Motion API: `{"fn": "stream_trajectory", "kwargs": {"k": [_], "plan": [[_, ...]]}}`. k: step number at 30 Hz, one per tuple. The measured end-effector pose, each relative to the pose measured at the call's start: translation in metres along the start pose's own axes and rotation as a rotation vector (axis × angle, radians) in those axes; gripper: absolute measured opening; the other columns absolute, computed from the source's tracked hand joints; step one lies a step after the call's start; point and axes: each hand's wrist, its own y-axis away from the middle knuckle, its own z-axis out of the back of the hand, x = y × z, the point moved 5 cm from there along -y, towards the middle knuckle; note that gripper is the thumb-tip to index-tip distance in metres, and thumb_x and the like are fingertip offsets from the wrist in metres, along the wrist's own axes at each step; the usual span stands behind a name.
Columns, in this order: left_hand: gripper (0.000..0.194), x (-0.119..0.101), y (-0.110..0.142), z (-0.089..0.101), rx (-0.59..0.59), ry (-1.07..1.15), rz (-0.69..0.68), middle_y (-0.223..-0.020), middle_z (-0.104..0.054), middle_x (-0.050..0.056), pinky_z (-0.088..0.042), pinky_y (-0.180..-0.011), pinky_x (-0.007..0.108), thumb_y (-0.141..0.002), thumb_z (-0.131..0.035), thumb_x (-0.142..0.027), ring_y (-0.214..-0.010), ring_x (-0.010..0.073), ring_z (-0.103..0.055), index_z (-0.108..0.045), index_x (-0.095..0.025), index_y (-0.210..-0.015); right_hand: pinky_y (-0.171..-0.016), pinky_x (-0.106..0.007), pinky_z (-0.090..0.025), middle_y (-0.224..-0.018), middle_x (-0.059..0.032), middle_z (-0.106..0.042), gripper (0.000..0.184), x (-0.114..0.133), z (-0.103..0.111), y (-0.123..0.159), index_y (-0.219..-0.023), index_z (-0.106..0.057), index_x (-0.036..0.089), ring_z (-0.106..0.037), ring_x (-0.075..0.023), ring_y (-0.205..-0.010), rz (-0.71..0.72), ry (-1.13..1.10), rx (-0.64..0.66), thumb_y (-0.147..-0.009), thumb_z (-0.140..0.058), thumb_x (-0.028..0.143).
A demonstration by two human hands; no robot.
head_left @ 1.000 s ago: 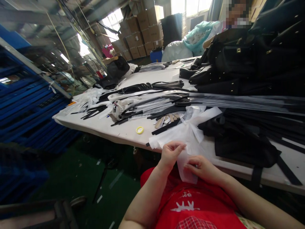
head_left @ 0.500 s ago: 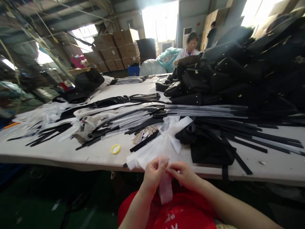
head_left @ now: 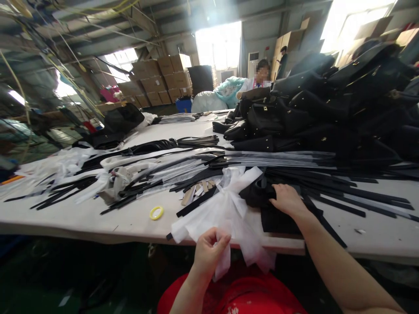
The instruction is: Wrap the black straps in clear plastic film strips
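Observation:
At the table's front edge my left hand (head_left: 211,250) pinches a strip of thin white sheet material (head_left: 222,205), part of a gathered bunch spread over the edge. The end of that strip hangs below my fingers. To the right, my right hand (head_left: 288,199) rests on a crumpled black fabric piece (head_left: 255,192), with fingertips at its folds; whether they grip it is hidden. More flat black fabric lies under that wrist. Long black strips (head_left: 334,187) fan out to the right of it.
A large heap of black bags (head_left: 310,109) fills the table's right rear. A yellow ring (head_left: 156,213) lies left of the white sheets, near small cardboard scraps (head_left: 196,192). Black and white strips cover the left side. A co-worker (head_left: 260,76) is beyond the heap.
My right hand has let go of the white strip and moved right and forward onto the black fabric. The left hand keeps its pinch, slightly lower in view.

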Motion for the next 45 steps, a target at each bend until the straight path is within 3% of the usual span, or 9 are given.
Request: {"fn": "stream_trajectory", "kwargs": {"k": [3,7,12,20,27,35,38,42,45], "plan": [[0.043,0.005,0.000,0.000,0.003,-0.011,0.017,-0.064,-0.060,0.004,-0.044,-0.059,0.024,-0.066,-0.081,-0.055,-0.065,0.0161,-0.053,-0.067,-0.015,-0.064,-0.091,-0.040,-0.047,-0.100,-0.0140,-0.071,0.027,-0.011,-0.009,0.007,-0.102,-0.072,0.015,-0.066,-0.0279,-0.094,0.010,-0.016,0.042,-0.084,-0.053,0.016],[0.044,0.009,-0.001,-0.002,0.011,-0.041,0.033,-0.063,-0.060,0.003,-0.043,-0.058,0.023,-0.068,-0.079,-0.056,-0.063,0.0149,-0.053,-0.068,-0.014,-0.067,-0.097,-0.036,-0.046,-0.114,-0.0109,-0.068,0.033,-0.019,-0.004,0.012,-0.111,-0.070,0.018,-0.062,-0.0256,-0.108,0.029,-0.067,0.020,-0.081,-0.057,0.020],[0.042,-0.002,0.003,-0.011,0.040,-0.070,0.007,-0.065,-0.061,0.003,-0.043,-0.059,0.023,-0.072,-0.077,-0.055,-0.064,0.0148,-0.053,-0.069,-0.014,-0.068,-0.102,-0.037,-0.043,-0.122,-0.0110,-0.066,0.032,-0.040,0.006,-0.021,-0.114,-0.070,0.018,-0.059,-0.0261,-0.115,-0.037,-0.092,-0.036,-0.088,-0.052,0.028],[0.044,0.008,0.003,-0.006,0.052,-0.116,-0.014,-0.064,-0.059,0.003,-0.041,-0.058,0.022,-0.073,-0.075,-0.056,-0.064,0.0144,-0.050,-0.068,-0.014,-0.066,-0.084,-0.033,-0.050,-0.100,-0.0121,-0.074,0.029,-0.064,-0.038,-0.056,-0.103,-0.076,0.016,-0.069,-0.0259,-0.093,-0.123,-0.089,0.142,-0.081,-0.057,0.017],[0.042,0.011,0.001,-0.007,0.070,-0.134,-0.021,-0.065,-0.063,0.004,-0.039,-0.056,0.022,-0.076,-0.074,-0.054,-0.063,0.0141,-0.052,-0.068,-0.013,-0.066,-0.087,-0.028,-0.049,-0.112,-0.0115,-0.072,0.034,-0.080,-0.034,-0.084,-0.117,-0.071,0.015,-0.066,-0.0214,-0.100,-0.070,-0.146,0.141,-0.093,-0.050,0.026],[0.050,0.000,0.008,-0.025,0.077,-0.091,-0.003,-0.065,-0.067,0.005,-0.045,-0.059,0.024,-0.069,-0.075,-0.062,-0.062,0.0158,-0.058,-0.068,-0.013,-0.065,-0.083,-0.036,-0.049,-0.109,-0.0199,-0.066,0.019,-0.052,-0.046,-0.099,-0.087,-0.078,0.010,-0.067,-0.0287,-0.093,-0.070,0.009,0.100,-0.078,-0.062,0.013],[0.051,0.001,0.010,-0.022,0.062,-0.100,0.003,-0.062,-0.064,0.003,-0.045,-0.058,0.023,-0.069,-0.075,-0.062,-0.060,0.0146,-0.057,-0.065,-0.013,-0.064,-0.082,-0.036,-0.049,-0.103,-0.0189,-0.069,0.019,-0.041,-0.025,-0.101,-0.088,-0.077,0.010,-0.067,-0.0300,-0.093,-0.035,0.001,0.066,-0.080,-0.060,0.014],[0.038,-0.019,0.016,-0.020,0.039,-0.226,-0.079,-0.064,-0.064,0.004,-0.044,-0.057,0.024,-0.077,-0.073,-0.049,-0.060,0.0144,-0.057,-0.066,-0.014,-0.064,-0.082,-0.035,-0.048,-0.103,-0.0106,-0.071,0.024,-0.007,0.045,-0.080,-0.100,-0.074,0.018,-0.065,-0.0270,-0.096,0.059,-0.086,-0.053,-0.091,-0.054,0.029],[0.026,-0.065,0.023,-0.029,0.010,-0.380,-0.379,-0.094,-0.071,0.011,-0.051,-0.077,0.030,-0.080,-0.072,-0.036,-0.085,0.0206,-0.065,-0.068,-0.016,-0.065,-0.070,-0.029,-0.045,-0.078,-0.0045,-0.067,0.023,0.056,0.100,-0.024,-0.078,-0.071,0.020,-0.062,-0.0185,-0.074,0.447,-0.372,-0.101,-0.090,-0.062,0.038]]}}
